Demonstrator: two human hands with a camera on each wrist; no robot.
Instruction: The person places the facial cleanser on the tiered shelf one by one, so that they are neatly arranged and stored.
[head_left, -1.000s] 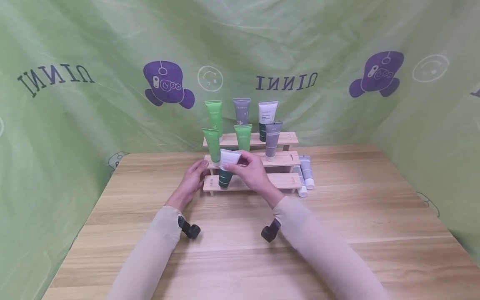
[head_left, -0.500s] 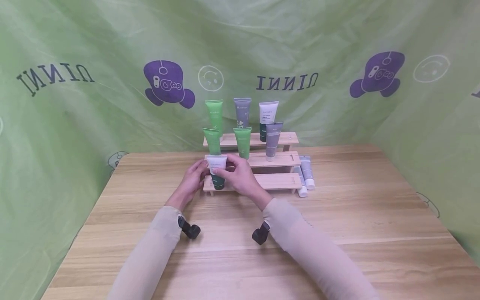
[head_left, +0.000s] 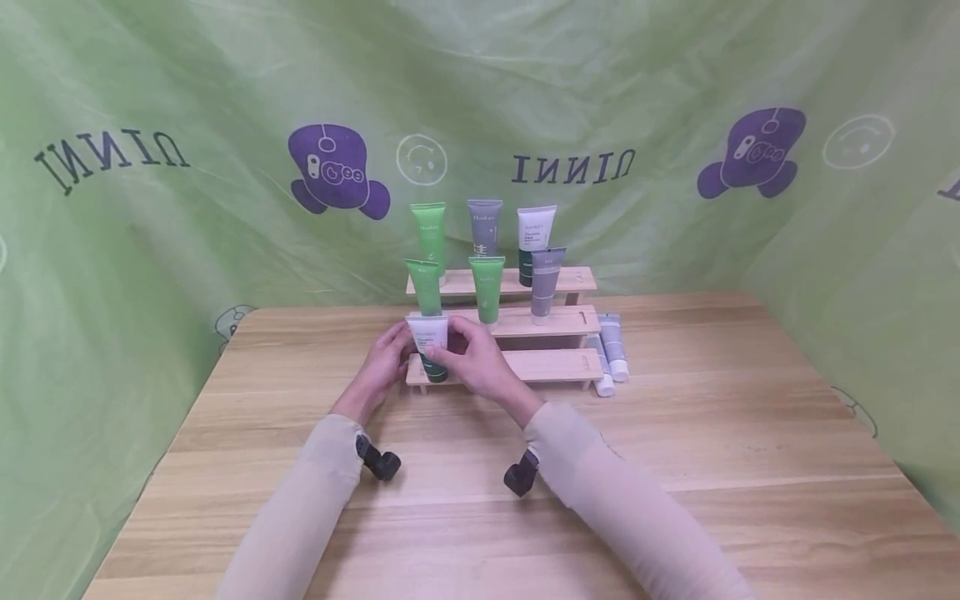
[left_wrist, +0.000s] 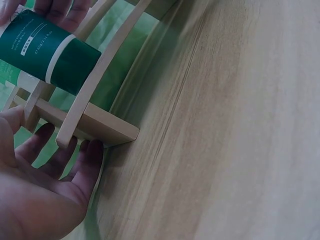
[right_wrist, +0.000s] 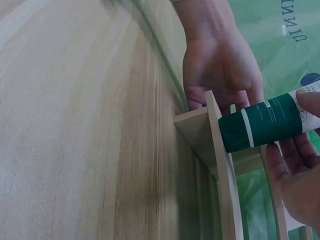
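Note:
My right hand (head_left: 486,360) pinches a white and dark green squeeze tube (head_left: 426,331), thumb in front and fingers behind. The tube stands cap down at the left end of the lowest shelf of a three-tier wooden display rack (head_left: 543,364). In the right wrist view, the dark green cap (right_wrist: 234,134) meets the shelf board. At the rack's left end, my left hand (head_left: 381,364) holds the side; its bent fingers (left_wrist: 90,159) touch the wood in the left wrist view. Behind the held tube, a green tube (head_left: 425,286) stands on the middle shelf, partly hidden.
The middle shelf also carries a green tube (head_left: 487,289) and a grey tube (head_left: 546,283). On top stand a green tube (head_left: 429,229), a grey tube (head_left: 485,227) and a white-green tube (head_left: 536,229). Grey tubes (head_left: 613,346) lie on the table right of the rack.
My right hand has carried the white and green tube left along the lowest shelf to its left end and slightly down. My left hand has stayed at the rack's left side.

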